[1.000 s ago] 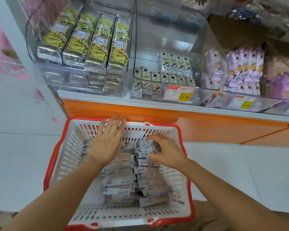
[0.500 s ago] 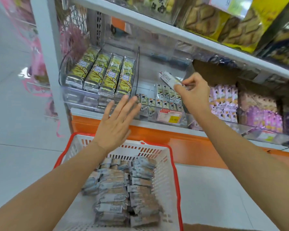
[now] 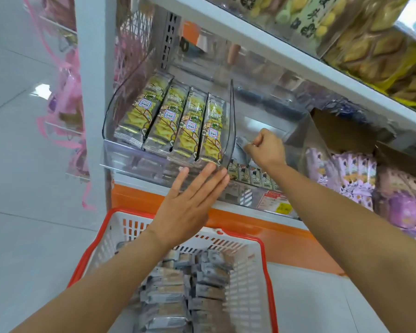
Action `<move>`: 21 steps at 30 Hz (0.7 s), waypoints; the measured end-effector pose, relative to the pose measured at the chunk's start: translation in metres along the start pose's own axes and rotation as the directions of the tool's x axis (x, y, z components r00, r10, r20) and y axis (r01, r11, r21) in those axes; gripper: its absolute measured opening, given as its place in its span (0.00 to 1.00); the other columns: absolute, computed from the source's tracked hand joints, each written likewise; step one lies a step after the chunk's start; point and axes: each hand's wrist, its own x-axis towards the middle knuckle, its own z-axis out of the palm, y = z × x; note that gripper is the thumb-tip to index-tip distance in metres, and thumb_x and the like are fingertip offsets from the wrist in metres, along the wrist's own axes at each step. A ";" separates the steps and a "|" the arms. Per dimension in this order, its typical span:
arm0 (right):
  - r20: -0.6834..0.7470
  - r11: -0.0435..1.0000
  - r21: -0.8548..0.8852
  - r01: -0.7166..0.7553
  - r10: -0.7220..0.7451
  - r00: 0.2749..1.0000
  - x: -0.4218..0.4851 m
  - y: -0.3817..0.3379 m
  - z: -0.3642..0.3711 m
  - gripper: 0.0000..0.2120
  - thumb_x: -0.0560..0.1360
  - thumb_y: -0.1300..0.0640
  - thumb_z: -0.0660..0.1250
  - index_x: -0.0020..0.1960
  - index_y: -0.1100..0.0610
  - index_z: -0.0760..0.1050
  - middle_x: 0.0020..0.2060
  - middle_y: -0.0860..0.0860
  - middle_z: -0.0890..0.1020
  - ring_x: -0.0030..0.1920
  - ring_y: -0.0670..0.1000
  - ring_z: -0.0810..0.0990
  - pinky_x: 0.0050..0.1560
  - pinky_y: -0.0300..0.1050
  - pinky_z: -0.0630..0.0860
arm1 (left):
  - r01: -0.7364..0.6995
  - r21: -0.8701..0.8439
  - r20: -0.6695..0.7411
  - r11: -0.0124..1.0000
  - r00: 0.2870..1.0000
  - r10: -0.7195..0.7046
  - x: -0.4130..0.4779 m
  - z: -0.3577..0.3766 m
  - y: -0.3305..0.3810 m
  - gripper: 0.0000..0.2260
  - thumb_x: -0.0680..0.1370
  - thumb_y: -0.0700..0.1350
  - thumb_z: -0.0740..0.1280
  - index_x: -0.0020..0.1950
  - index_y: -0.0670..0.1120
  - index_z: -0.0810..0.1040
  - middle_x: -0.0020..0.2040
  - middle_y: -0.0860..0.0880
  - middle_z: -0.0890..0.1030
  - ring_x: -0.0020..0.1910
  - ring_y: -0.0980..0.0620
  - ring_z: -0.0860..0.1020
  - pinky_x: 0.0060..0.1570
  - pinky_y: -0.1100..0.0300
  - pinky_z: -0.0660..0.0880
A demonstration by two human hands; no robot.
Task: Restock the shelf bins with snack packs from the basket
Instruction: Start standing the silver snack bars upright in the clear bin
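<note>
A white basket with a red rim [image 3: 264, 255] stands on the floor below the shelf, holding several grey snack packs [image 3: 178, 292]. My right hand [image 3: 265, 147] is inside the middle clear bin [image 3: 296, 131], fingers curled round a grey snack pack [image 3: 241, 143] above the small packs [image 3: 255, 175] lying in that bin. My left hand [image 3: 190, 205] is flat with straight fingers, its fingertips at the front lower edge of the left clear bin [image 3: 111, 121], which is filled with yellow cracker packs [image 3: 180, 123].
Purple snack packs [image 3: 356, 179] fill the bin to the right. A white upper shelf [image 3: 274, 42] with yellow packs [image 3: 370, 44] overhangs the bins. A price tag [image 3: 275, 204] sits on the middle bin's front. Pink ribbon items [image 3: 65, 97] hang left of the white upright [image 3: 94, 92].
My right hand has lifted a grey pack out of the basket and carried it down into the middle bin. My left hand rose from the basket to the left bin's front.
</note>
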 end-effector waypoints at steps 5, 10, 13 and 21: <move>0.103 0.976 -0.215 0.043 -0.021 0.994 0.003 -0.005 0.009 0.09 0.74 0.51 0.69 0.53 0.52 0.76 0.49 0.55 0.81 0.49 0.57 0.79 0.43 0.44 0.68 | -0.017 -0.016 -0.044 1.000 0.999 0.016 -0.001 0.006 -0.002 0.35 0.75 0.47 0.58 0.80 0.44 0.50 0.81 0.47 0.46 0.80 0.47 0.43 0.76 0.42 0.39; 0.159 0.962 -0.271 0.035 0.009 0.987 0.001 -0.002 0.009 0.10 0.70 0.51 0.73 0.50 0.52 0.78 0.43 0.52 0.79 0.47 0.55 0.78 0.43 0.44 0.71 | -0.020 -0.008 -0.060 1.000 0.998 0.020 0.000 0.007 -0.003 0.35 0.75 0.47 0.59 0.81 0.44 0.50 0.81 0.46 0.46 0.80 0.47 0.43 0.76 0.42 0.38; 0.184 0.968 -0.250 0.035 0.012 0.983 -0.002 -0.001 0.006 0.10 0.71 0.50 0.74 0.48 0.50 0.77 0.45 0.52 0.79 0.49 0.55 0.79 0.48 0.46 0.76 | -0.015 -0.016 -0.046 1.000 0.999 0.015 0.000 0.005 -0.002 0.34 0.76 0.46 0.58 0.81 0.45 0.51 0.81 0.46 0.46 0.80 0.47 0.44 0.76 0.42 0.39; 0.237 1.000 -0.016 0.000 0.004 0.971 -0.018 0.010 -0.020 0.19 0.73 0.52 0.73 0.63 0.53 0.78 0.54 0.54 0.83 0.49 0.51 0.80 0.52 0.43 0.74 | 0.001 -0.028 0.052 1.000 0.999 0.000 0.001 -0.011 -0.001 0.32 0.75 0.44 0.56 0.80 0.44 0.53 0.80 0.46 0.50 0.80 0.46 0.46 0.75 0.42 0.37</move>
